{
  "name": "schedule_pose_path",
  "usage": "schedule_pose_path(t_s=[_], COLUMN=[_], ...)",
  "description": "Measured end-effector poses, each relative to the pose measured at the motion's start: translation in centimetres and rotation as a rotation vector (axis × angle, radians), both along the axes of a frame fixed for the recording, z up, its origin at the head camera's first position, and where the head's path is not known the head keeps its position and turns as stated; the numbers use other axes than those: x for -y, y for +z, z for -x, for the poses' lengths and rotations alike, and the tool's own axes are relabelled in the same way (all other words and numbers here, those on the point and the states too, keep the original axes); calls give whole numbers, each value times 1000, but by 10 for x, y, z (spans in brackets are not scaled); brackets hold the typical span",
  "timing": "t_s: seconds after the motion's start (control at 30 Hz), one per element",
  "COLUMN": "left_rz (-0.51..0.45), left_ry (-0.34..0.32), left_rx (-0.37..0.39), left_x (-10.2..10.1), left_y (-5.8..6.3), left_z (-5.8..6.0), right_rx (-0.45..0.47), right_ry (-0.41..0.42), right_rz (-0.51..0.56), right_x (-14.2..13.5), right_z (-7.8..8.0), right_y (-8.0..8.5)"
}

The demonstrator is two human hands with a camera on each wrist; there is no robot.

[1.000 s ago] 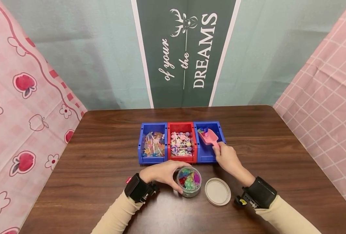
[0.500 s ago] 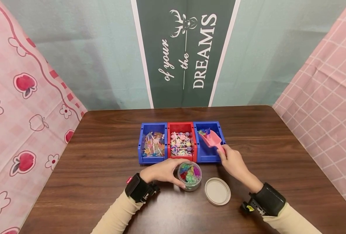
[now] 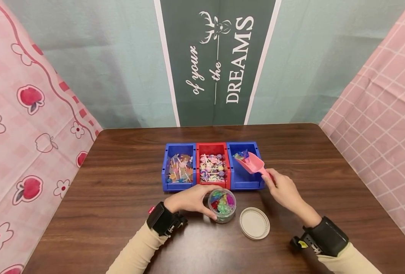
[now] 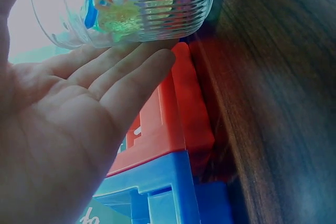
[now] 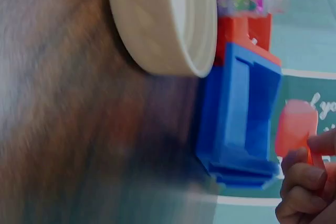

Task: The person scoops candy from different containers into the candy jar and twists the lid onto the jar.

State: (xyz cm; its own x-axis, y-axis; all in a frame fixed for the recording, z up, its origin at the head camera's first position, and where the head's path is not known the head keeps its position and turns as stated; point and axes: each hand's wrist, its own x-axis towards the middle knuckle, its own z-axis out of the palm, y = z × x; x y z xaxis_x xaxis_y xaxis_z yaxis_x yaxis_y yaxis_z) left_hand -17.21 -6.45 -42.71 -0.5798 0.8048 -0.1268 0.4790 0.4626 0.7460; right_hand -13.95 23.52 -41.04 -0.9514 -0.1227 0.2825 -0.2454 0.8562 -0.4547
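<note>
My left hand [image 3: 190,201] holds a clear ribbed jar [image 3: 225,217] on the table, thumb on the near side and fingers round the back. Colourful translucent pieces [image 4: 121,17] fill the jar. With my right hand [image 3: 284,190] I pinch the handle of a pink scoop [image 3: 254,163], which is over the right blue bin [image 3: 246,185]. At the scoop's tip, blue and green pieces [image 3: 241,155] show. The right wrist view shows the scoop raised above the bin's front, fingers curled round its handle. A cream lid [image 3: 254,223] lies right of the jar.
Joined to the right bin are a red bin [image 3: 213,186] with striped lollipop-like pieces and a left blue bin [image 3: 179,187] with amber pieces on sticks. The bins stand on the brown wooden table [image 3: 120,171], behind the jar and lid. Cloth curtains hang around the table.
My right hand has drawn the scoop rightward and toward me, its bowl still over the right bin. The jar in my left hand has shifted slightly away from me.
</note>
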Motion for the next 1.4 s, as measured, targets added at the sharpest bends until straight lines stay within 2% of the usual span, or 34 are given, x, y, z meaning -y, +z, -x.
schedule_pose_path(t_s=[0.17,0.33,0.57,0.9,1.03,1.4], left_rz=[6,4,8,19,17,12], left_ry=[10,17,16,10,18,15], left_rx=[4,23,32,-9,13,40], left_x=[1,2,2,0,1,1], left_y=[0,1,2,3,3,2], left_z=[0,0,0,0,0,1], right_rx=[-31,23,112,185,179,99], right_ry=[87,171,340,547,570,547], right_rz=[-1,53,156,181,151,-15], right_x=[-8,-11,-14,-15,-14,-6], right_z=[-4,-14,-24,-30,-33,-35], right_y=[11,21,21,23,24,34])
